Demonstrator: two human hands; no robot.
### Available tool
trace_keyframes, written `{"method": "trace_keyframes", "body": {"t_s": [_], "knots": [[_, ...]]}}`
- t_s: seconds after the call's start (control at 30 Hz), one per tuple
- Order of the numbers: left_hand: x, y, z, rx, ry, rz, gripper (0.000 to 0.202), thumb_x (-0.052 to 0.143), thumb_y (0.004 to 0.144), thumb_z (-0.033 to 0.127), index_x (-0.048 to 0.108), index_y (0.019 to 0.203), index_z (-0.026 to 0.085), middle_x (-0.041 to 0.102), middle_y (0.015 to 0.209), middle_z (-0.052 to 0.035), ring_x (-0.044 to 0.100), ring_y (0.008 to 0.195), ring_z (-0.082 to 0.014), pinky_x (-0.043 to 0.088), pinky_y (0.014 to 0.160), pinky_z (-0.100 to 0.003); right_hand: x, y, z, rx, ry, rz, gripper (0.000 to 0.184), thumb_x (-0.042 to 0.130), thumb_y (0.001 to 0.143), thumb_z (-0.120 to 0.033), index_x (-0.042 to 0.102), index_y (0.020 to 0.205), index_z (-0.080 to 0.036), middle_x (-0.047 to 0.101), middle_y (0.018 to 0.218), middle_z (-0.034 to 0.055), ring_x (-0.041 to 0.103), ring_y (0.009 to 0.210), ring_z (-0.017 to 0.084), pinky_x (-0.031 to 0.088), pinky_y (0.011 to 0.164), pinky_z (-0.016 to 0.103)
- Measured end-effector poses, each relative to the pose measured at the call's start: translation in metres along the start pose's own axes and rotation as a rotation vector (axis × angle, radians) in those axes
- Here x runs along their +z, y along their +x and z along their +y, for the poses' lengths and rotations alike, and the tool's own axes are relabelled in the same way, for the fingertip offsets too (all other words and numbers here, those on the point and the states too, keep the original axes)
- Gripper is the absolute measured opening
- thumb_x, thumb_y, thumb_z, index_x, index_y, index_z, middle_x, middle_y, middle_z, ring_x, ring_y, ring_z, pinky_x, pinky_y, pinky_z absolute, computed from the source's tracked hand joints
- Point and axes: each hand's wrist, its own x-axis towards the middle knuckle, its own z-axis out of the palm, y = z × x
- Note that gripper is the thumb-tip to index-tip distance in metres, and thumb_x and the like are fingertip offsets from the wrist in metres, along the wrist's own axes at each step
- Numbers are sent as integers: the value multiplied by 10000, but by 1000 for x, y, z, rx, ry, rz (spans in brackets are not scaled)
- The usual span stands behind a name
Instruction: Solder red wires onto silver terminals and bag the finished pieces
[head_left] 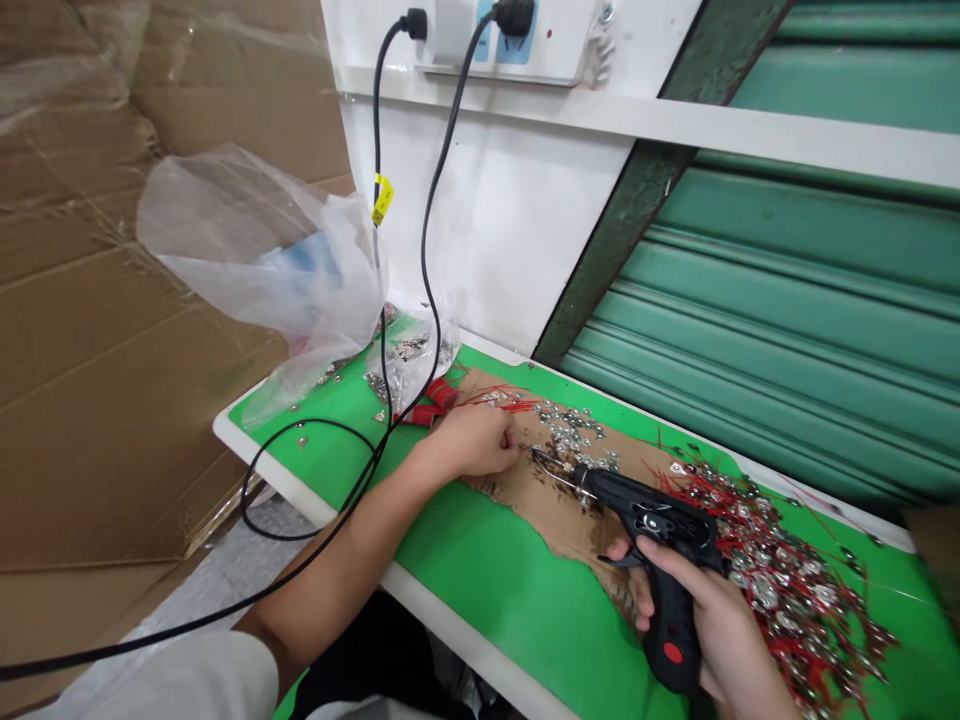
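My right hand (694,590) grips a black soldering gun (649,515) by its handle, with fingers at the trigger. The gun's thin metal tip (551,462) points left, close to the fingers of my left hand (484,438). Those fingers are closed in a pinch over the cardboard sheet (525,515); what they hold is too small to make out. Small silvery metal pieces (574,425) lie spread on the cardboard just beyond both hands. Dark scorch marks show on the cardboard under the tip.
A heap of metal pieces with red wires (780,570) covers the table's right end. Red bundles (420,412) and a clear plastic bag (416,360) sit left. Black cables (429,250) hang from a wall socket (517,40) across my left forearm. Large cardboard (112,400) stands at left.
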Motion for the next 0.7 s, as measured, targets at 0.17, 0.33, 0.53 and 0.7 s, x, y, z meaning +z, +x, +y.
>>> {"method": "trace_keyframes", "body": {"t_s": [0.17,0.33,0.53,0.7], "knots": [[1,0,-1,8,6,-6,181,544,779,305,686,701,223,685,709,-16,564,628,-153,368,593,-255,-1,2,3,-46,-37,-16,376,761,683,-514,733,747,-144,512,440,12,486,403,126,367,418,230],[1,1,-1,8,-19,-2,174,546,766,300,683,690,224,686,718,-16,570,650,-158,354,582,-267,-8,8,12,-26,-73,34,437,778,619,-578,718,684,-151,515,419,24,483,373,143,368,393,253],[1,1,-1,6,-23,-4,170,557,773,296,702,727,221,703,737,-23,598,681,-165,396,605,-264,-5,6,6,22,-3,-5,416,755,680,-539,760,822,-148,499,436,2,476,392,124,358,407,228],[3,1,-2,19,-40,10,165,564,767,296,694,697,223,712,736,-13,599,669,-160,380,587,-256,0,0,-3,67,58,-45,370,718,742,-503,757,850,-151,486,447,-7,470,392,104,340,410,204]]}}
